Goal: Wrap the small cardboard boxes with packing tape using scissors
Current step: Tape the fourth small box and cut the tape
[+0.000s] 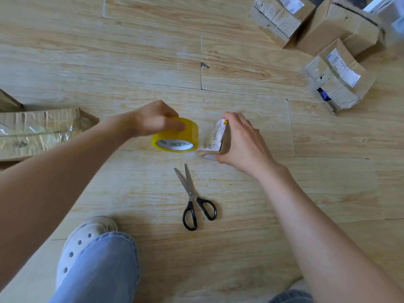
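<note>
On the floor (135, 68), in the head view, the left grip (156, 120) is curling round the top of the yellow roll (176, 136), thumb on the near side, holding it on edge with its core facing the person. Just right of it, the right grip (242, 141) is clamping the box (216, 136), fingers over the far side and thumb at the near lower corner, keeping it upright on the boards. A clear strip seems to be bridging the narrow gap between roll and box, though blur is making its edges hard to read.

The relation that matters: roll and box are sitting side by side, left to right, so the strip's long axis is running across the person. The scissors (193, 197) are lying apart from both, nearer the person and almost under that gap, blades partly spread and pointing away toward the strip, the 2 black handles toward the person. Blades and strip are thus crossing nearly at right angles, which should suit a cut. The right grip looks the nearer to the handles, but freeing it would leave the box unsupported.

Other boxes (338, 79) are standing well apart at the upper right; flattened cardboard (39, 130) is lying at the left.
</note>
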Motion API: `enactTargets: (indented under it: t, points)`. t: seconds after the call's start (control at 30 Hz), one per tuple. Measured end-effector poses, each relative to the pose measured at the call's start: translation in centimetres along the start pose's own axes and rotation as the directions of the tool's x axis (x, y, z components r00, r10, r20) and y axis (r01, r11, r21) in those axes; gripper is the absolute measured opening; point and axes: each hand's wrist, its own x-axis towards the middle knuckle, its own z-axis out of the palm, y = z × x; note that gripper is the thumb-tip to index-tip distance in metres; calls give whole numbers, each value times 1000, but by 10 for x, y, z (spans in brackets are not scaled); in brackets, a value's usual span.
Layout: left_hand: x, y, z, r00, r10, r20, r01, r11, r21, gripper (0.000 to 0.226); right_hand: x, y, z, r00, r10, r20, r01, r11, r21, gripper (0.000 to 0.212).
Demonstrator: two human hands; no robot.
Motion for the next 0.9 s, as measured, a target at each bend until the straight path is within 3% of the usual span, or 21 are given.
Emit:
enactTargets:
  t: [0.1,0.23,0.43,0.53,0.6,0.77,0.9]
  points:
    - [-12,5,-18,993,-9,115,23,993,-117,19,-3,7,-3,992,70,-102,-52,985,166,92]
    - [-13,16,-34,1000,1,15,-2,995,100,41,-13,11,3,995,23,-102,-21,1000,22,91]
    - [-14,27,-39,995,73,-67,-52,960,275,47,-16,5,14,978,137,-157,-72,929,362,88]
    - [-15,24,-47,979,108,-174,-4,861,508,43,-21,10,19,971,196,-137,-106,867,488,89]
    - [-17,19,-52,968,114,-224,34,823,567,45,-24,13,22,978,187,-92,-114,848,518,88]
    - [-21,19,-52,976,23,-216,63,921,384,60,-30,28,22,985,167,-37,-123,838,532,94]
    - [-24,15,-51,995,32,-89,-14,980,198,55,-38,46,20,982,180,-55,-138,889,437,93]
